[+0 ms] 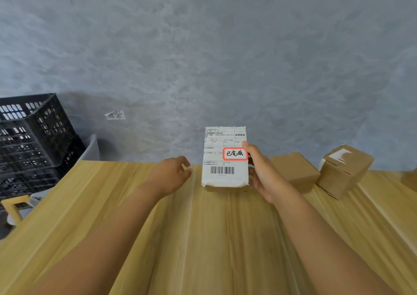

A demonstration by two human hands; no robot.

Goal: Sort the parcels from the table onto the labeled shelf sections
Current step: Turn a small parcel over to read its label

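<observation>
R hand grips the small brown cardboard parcel with white shipping label by its right edge, thumb on the label face next to the red-framed black-ink stamp, fingers curled behind; parcel held upright, label w/ barcode toward camera, bottom edge just above or on the far part of the light wooden plank table, can't tell which; L hand holds nothing, fingers loosely curled, just left of the parcel, not touching it; right of R hand a flat brown cardboard box lies on the table, partly hidden by the hand; further right a cube-ish brown cardboard box w/ torn white label, tilted; far left stacked black perforated plastic crates; small white paper note w/ handwritten characters on the grey floor.
</observation>
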